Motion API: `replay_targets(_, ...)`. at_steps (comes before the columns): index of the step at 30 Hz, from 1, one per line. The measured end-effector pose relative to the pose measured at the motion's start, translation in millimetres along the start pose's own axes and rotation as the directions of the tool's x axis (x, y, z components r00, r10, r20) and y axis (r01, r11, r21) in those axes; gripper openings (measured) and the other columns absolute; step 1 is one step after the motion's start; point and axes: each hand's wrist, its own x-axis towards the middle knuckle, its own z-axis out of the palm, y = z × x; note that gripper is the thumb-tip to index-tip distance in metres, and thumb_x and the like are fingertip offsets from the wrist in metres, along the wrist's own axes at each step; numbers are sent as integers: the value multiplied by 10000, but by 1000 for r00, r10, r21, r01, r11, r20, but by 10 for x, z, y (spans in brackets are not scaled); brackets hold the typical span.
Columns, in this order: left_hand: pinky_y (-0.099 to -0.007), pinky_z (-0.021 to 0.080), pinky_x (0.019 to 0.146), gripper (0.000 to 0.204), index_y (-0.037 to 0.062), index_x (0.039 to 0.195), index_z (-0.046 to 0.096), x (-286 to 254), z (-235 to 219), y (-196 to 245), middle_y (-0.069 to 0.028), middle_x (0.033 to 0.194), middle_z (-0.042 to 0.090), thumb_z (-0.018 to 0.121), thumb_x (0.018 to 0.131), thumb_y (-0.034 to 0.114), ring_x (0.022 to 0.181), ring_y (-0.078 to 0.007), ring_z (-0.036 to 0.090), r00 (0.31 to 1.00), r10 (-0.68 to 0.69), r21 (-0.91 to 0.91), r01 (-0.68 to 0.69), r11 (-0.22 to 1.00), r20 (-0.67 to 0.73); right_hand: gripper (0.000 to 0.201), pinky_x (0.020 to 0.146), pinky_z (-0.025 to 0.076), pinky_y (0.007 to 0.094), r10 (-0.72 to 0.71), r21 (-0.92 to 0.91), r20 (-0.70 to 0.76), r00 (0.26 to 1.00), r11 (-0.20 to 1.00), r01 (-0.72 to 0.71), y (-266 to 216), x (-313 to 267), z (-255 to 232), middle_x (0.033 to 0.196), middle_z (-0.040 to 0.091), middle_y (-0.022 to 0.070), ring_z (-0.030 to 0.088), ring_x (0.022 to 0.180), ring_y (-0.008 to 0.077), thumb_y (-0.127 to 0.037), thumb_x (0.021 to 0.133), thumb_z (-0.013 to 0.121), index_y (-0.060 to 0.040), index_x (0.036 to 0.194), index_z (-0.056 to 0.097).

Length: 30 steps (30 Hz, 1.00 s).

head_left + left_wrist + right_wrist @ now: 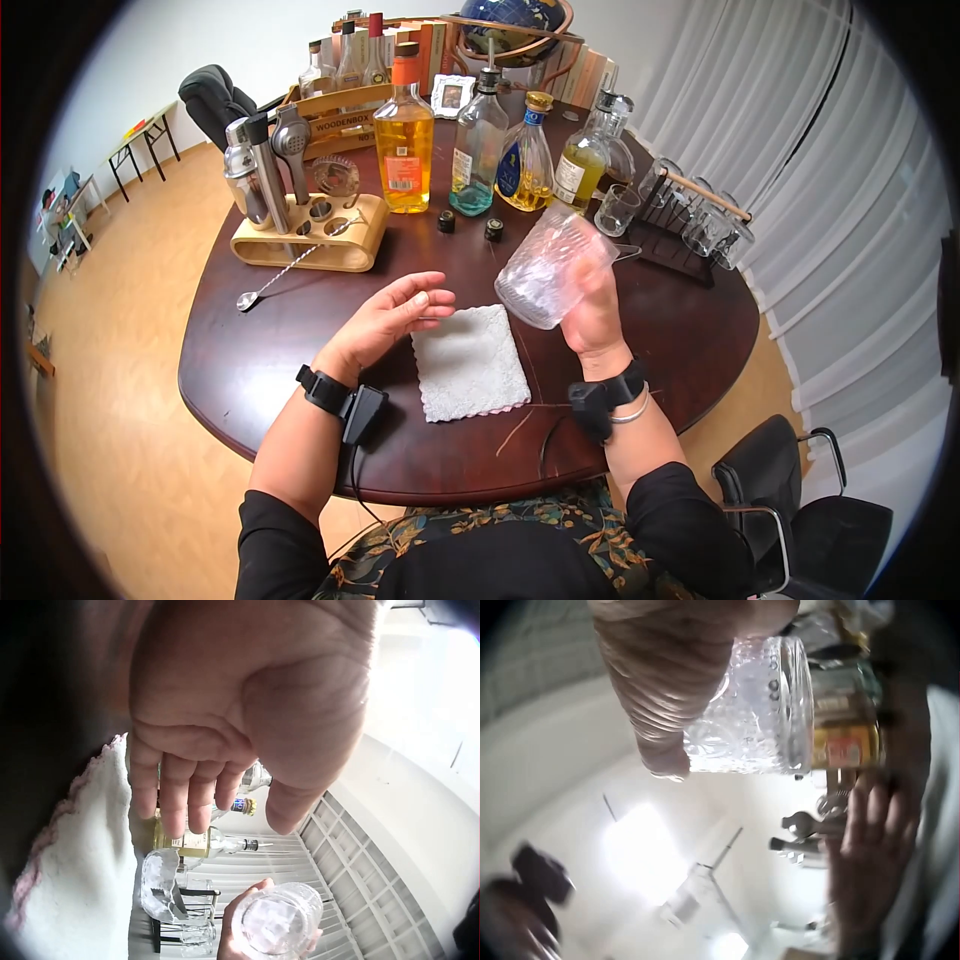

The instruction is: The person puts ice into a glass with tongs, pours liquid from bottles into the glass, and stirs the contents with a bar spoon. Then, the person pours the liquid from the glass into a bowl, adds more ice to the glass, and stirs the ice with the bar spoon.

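A clear textured glass vessel [549,270] is gripped by the right hand [592,310], tilted above the table to the right of a white cloth [472,362]. In the right wrist view the thumb and palm lie round the side of the glass [750,712]. The left hand [392,318] hovers near the cloth's upper left corner, its fingers extended and holding nothing. Seen from the left wrist, that palm [247,697] faces the camera, with the glass [277,921] and right hand [232,930] farther off. Fingers behind the glass are partly hidden.
Behind the hands stand an amber bottle [403,150], a clear bottle [477,150] and several others. Two dark caps [446,221] lie before them. A wooden bar-tool stand [310,240] with a long spoon [250,299] is at left, a glass rack [668,245] at right.
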Motion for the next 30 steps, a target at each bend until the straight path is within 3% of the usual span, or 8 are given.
replay_targets(3,-351,449,992,506,17,1406,347,6,9,6,-136,1281,539,522,982,231,1160,-225,557,1000,-4,33,5,999,-11,880,976,428,407,-324,-815,278,904,419,400,-19,-63,84,1246,518,115,529,1137,265,-249,656,841,-54,1362,353)
replay_targets(6,-349,447,993,510,16,1406,347,1,23,13,-135,1280,540,523,981,237,1160,-221,557,1000,-10,67,12,998,-24,988,1003,414,419,-274,-783,609,745,-60,619,-27,20,53,1250,513,158,527,1141,340,-173,518,879,-26,1339,350)
replay_targets(10,-349,447,992,504,16,1400,355,-3,52,38,-135,1274,544,519,983,244,1163,-224,556,999,-4,62,7,998,-34,942,978,407,419,-211,-750,656,725,-77,656,-18,42,24,1255,502,118,500,1158,300,-178,555,865,-71,1345,362)
replay_targets(13,-359,450,992,490,18,1391,366,-5,38,41,-139,1266,550,509,987,255,1163,-242,557,1000,25,-17,-26,1000,-15,887,1011,411,403,-248,-652,141,959,705,278,77,-34,51,1251,518,85,510,1165,251,-251,661,836,-67,1378,346)
replay_targets(16,-375,456,992,473,22,1378,382,10,15,31,-145,1261,553,482,996,283,1159,-263,561,998,60,-161,-59,985,4,674,984,458,409,35,1,-114,993,999,-35,37,35,-40,1210,572,105,569,1114,267,-406,812,715,-39,1310,448)
replay_targets(21,-382,469,978,452,39,1336,431,28,-5,32,-129,1207,591,402,1018,358,1128,-266,582,992,100,-327,-120,937,-76,619,988,452,439,169,288,-151,974,950,-120,-46,87,-132,1205,571,126,566,1117,263,-402,873,640,-40,1330,431)
replay_targets(24,-368,486,937,432,46,1315,448,30,-3,48,-111,1169,610,388,1023,359,1074,-244,603,985,104,-374,-148,916,-136,740,995,433,408,-187,-375,-120,975,918,130,31,-8,-34,1224,490,114,505,1134,206,-215,782,763,-49,1370,345)
replay_targets(30,-294,503,822,297,45,1168,553,61,97,13,-69,994,642,466,1013,283,904,-151,628,844,384,174,-343,923,-373,920,965,418,432,-191,-719,690,698,-63,693,106,-11,170,1230,506,175,518,1121,354,-176,570,849,-34,1334,356)
